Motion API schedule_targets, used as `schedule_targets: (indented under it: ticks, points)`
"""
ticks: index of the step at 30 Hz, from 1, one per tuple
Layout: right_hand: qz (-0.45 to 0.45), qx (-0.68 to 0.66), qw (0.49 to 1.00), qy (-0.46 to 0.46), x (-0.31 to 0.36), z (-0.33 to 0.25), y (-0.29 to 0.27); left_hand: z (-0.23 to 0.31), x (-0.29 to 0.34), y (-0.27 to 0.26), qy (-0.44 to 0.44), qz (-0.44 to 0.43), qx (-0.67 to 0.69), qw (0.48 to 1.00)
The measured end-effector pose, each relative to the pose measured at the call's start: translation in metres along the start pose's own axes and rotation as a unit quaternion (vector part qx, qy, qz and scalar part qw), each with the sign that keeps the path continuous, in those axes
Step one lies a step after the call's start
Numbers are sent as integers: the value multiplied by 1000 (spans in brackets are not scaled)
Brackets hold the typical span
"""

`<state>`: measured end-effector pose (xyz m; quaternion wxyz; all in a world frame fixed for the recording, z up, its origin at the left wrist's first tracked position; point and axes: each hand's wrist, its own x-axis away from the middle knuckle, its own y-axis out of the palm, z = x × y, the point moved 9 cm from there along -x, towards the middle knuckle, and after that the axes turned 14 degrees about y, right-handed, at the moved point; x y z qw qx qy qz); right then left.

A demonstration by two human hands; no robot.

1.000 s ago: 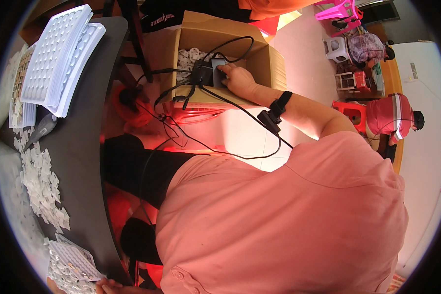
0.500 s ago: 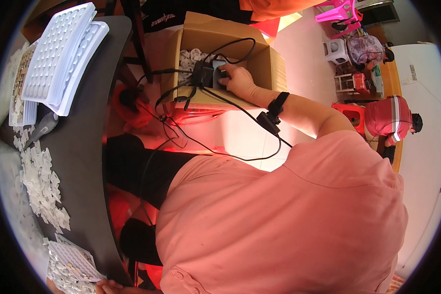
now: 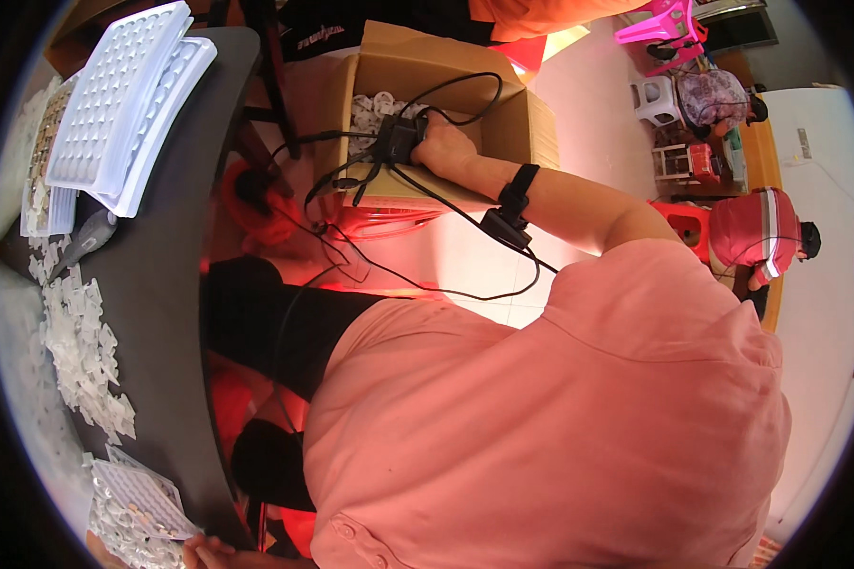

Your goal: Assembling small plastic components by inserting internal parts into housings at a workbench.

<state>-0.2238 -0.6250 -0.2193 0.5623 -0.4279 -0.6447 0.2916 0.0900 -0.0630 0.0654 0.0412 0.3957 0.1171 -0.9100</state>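
At the upper middle, my right hand reaches into an open cardboard box. It is closed against a black block-shaped device with cables, and the fingertips are hidden behind it. A black strap with a small black unit circles that wrist. White plastic pieces lie in the box beside the device. Low in the view, my left hand pinches the corner of a shallow clear tray holding rows of small parts. Its forearm is mostly cut off by the lower edge.
A dark table along the left bears stacked white moulded trays, a grey pointed tool and heaped translucent plastic pieces. Black cables hang across the space by my lap. People sit at a bench on the right.
My right hand has shifted slightly left and closed against the black device; a grey flat surface beside it is now covered. The left hand stays at the tray corner.
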Motion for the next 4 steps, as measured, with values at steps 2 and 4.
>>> schedule_targets:
  ticks: [2,4]
  points:
    - [2,-2,1000,28,-3,5,-1,-4,0,-2,11,-15,-4,1000]
    - [0,6,999,44,-1,2,-1,-5,0,-2,4,-15,10,1000]
